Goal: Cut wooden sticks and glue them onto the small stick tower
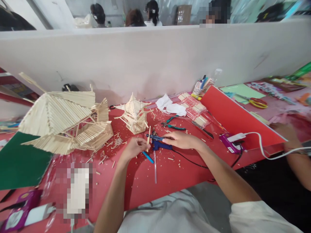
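Note:
My left hand [135, 147] pinches a thin wooden stick [148, 137] upright between thumb and fingers. Closed around the handles of blue-handled pliers [155, 138], my right hand [182, 140] has their jaws at the stick. A blue hot glue gun [162, 145] lies just under the pliers, its black cord trailing right. From it a clear glue stick [155, 171] points toward me. Beside my left hand is a blue pen-like tool [148, 157]. Behind my hands stands a small pagoda-like stick model [134, 116]; a larger stick model [63, 116] sits to the left.
Wood scraps [118, 141] litter the red table [138, 191]. Green-handled pliers [175, 127], white tissues [170, 105] and packs of sticks [193, 106] lie behind. A red board [233, 119] and purple power strip [229, 143] are right, near another person's arm [295, 161].

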`<state>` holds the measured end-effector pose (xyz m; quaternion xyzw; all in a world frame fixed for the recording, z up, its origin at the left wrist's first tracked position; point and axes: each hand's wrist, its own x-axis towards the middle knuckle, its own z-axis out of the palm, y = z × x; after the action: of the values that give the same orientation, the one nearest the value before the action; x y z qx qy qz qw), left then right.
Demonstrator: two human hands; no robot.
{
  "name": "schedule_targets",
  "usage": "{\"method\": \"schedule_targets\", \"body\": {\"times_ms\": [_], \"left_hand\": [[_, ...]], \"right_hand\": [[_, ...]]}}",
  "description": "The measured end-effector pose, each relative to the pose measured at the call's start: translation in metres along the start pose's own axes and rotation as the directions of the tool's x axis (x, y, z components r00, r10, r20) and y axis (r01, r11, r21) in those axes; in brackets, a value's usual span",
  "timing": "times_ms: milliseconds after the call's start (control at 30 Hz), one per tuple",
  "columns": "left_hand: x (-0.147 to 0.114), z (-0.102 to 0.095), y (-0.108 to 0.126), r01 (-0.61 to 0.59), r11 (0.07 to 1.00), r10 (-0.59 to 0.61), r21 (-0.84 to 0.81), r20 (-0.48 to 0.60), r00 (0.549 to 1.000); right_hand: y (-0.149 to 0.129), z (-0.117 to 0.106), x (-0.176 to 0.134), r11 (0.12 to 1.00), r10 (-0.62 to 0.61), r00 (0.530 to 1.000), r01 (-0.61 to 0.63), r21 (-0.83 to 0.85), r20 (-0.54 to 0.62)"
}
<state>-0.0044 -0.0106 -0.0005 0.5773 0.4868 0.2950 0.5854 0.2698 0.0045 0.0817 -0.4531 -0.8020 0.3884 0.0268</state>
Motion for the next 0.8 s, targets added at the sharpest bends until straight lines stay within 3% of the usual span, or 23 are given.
{"method": "schedule_targets", "body": {"times_ms": [800], "left_hand": [[-0.0008,-0.0003,0.0001,0.004,1.000,-0.003,0.028,-0.021,1.000]], "right_hand": [[-0.0019,0.0033,0.0060,0.999,-0.035,0.998,0.034,-0.010,-0.059]]}}
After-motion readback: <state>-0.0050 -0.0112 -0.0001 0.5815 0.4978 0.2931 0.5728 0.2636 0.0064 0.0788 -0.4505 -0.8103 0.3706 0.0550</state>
